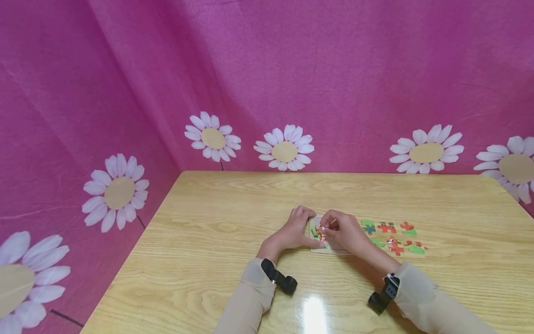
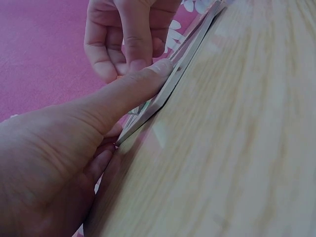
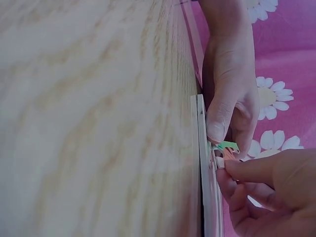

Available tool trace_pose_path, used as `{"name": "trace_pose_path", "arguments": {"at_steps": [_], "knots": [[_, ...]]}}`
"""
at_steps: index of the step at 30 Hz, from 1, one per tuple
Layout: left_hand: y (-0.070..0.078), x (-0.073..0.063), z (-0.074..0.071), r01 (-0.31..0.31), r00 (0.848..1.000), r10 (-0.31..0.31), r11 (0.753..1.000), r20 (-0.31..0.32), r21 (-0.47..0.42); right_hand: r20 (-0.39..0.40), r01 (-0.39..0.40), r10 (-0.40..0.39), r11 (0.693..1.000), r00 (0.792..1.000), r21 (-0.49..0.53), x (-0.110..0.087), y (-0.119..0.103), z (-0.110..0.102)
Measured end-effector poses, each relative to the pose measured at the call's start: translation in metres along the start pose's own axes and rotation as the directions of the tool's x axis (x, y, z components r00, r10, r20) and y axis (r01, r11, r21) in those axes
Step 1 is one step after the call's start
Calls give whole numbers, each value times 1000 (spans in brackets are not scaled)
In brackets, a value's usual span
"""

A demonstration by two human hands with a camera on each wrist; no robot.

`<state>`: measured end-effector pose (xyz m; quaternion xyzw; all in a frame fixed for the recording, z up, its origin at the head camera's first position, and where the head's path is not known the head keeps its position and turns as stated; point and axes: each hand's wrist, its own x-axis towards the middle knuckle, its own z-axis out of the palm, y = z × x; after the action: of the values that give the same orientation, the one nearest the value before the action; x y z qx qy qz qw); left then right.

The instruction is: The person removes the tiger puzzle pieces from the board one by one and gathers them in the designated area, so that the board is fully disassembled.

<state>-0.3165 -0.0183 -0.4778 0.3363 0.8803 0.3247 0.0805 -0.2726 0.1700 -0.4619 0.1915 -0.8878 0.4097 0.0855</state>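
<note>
A shallow puzzle tray (image 1: 337, 249) lies on the table, with joined orange and green pieces showing at its left end. My left hand (image 1: 292, 232) grips that end, the thumb along the near rim and the fingers round the far left corner. Over the tray, my right hand (image 1: 345, 232) pinches a puzzle piece (image 3: 229, 152) between thumb and fingertips. Orange and green, the piece stands tilted at the tray's surface in the right wrist view, close to the left thumb. In the left wrist view the right fingers mostly hide it.
Several loose puzzle pieces (image 1: 395, 249) lie in two rows just right of the tray, near the right forearm. The wooden table (image 1: 208, 260) reaches back to a pink curtain (image 1: 333, 83) with daisies. A black camera is strapped to each wrist.
</note>
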Motion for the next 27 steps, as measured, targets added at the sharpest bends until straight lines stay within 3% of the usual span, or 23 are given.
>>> {"name": "trace_pose_path", "arguments": {"at_steps": [7,15,27], "knots": [[1,-2,0,-10,1000,10,1000,-1,2,-4,-62,62,997,998,44,-3,4,-2],[1,-2,-1,-15,1000,15,1000,-9,9,-12,-38,39,997,999,61,-10,6,-10],[-1,0,0,-23,1000,23,999,0,28,-9,-94,95,992,995,85,-20,8,-23]]}}
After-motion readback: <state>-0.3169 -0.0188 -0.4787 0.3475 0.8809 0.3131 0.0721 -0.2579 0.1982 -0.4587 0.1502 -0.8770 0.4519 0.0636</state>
